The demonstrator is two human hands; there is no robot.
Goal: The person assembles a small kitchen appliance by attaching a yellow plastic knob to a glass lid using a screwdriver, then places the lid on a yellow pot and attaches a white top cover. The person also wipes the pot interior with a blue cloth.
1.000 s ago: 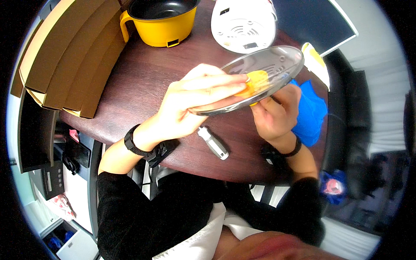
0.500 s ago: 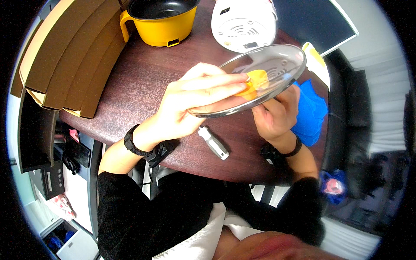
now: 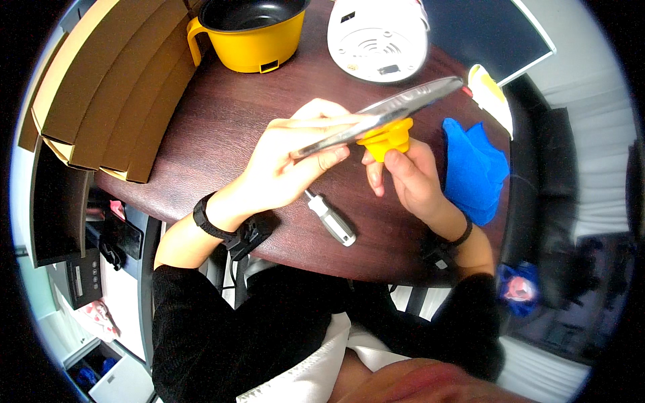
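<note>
A round glass pot lid (image 3: 420, 96) is held up over the table, tilted nearly edge-on with its right side higher. My left hand (image 3: 289, 151) grips its left edge, thumb below and fingers on the upper face. Under the lid's middle sits a yellow knob (image 3: 388, 139). My right hand (image 3: 411, 176) is at the knob, thumb against its lower part and the other fingers curled beside it. Below the hands, a grey-and-white screwdriver (image 3: 330, 220) lies on the table.
A yellow pot (image 3: 252, 43) with a black inside stands at the far left of the dark wooden table (image 3: 222, 127). Beside it is an upturned white appliance base (image 3: 377, 40). A blue cloth (image 3: 476, 171) lies at the right, and an open cardboard box (image 3: 114, 87) at the left.
The lid has tipped from showing its face to nearly edge-on, bringing the yellow knob into view underneath. My right hand has shifted down and left, its fingers now at the knob.
</note>
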